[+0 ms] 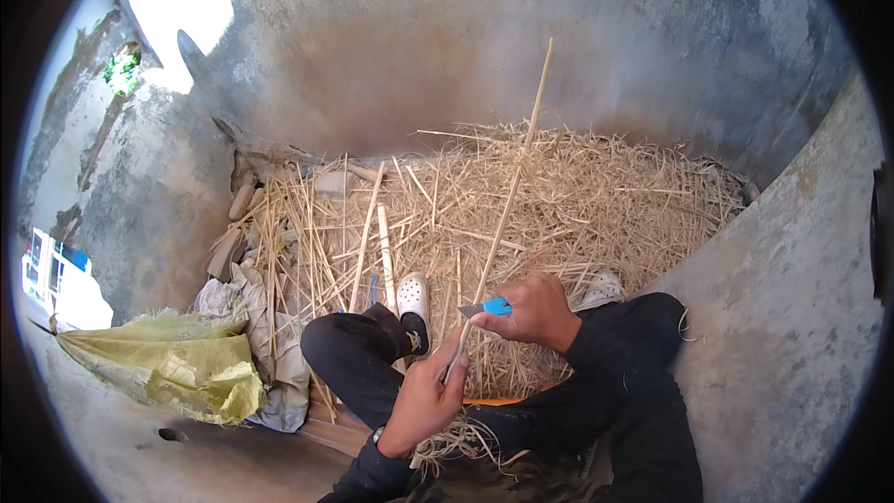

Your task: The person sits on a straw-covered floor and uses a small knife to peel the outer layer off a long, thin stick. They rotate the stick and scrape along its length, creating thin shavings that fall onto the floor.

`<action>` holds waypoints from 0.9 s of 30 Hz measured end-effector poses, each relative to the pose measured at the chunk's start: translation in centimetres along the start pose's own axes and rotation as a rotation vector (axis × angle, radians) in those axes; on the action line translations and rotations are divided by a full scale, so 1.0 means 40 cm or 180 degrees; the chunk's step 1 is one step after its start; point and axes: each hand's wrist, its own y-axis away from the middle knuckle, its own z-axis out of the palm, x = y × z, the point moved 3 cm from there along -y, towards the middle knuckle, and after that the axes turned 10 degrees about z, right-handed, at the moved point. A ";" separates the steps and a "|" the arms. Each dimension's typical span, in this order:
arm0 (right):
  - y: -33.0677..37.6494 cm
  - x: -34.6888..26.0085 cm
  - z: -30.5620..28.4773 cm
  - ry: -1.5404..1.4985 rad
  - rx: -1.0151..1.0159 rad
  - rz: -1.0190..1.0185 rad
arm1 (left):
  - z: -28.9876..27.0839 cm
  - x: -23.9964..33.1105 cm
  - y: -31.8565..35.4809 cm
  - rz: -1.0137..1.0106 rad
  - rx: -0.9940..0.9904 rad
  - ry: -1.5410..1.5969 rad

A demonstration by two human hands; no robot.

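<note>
A long, thin bamboo strip (503, 221) slants up and away from my lap, its far tip in front of the wall. Its near end is gripped by my left hand (425, 407), fingers closed around it. My right hand (537, 311) is wrapped round a utility knife (497, 306) with a blue handle. The knife's blade lies across the strip, just above my left hand; whether it cuts in cannot be made out. Curled shavings (456, 442) lie on my lap below my left hand.
A deep pile of straw-coloured shavings (596, 196) covers the floor ahead. Loose bamboo strips (370, 224) lie to its left. A yellow-green woven sack (172, 368) sits at the left. Concrete walls (447, 47) close in ahead and at the right. My foot wears a white clog (413, 294).
</note>
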 end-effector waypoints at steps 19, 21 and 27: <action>-0.069 0.041 -0.018 0.0180 0.0110 0.0401 | -0.001 0.014 0.021 -0.1161 -0.0004 0.2106; -0.067 0.075 0.010 0.0058 0.0261 0.0589 | 0.005 0.013 0.015 -0.1139 0.0042 0.2125; -0.057 0.067 -0.020 0.0325 0.0437 0.0203 | 0.019 0.026 0.010 -0.0763 -0.0006 0.1610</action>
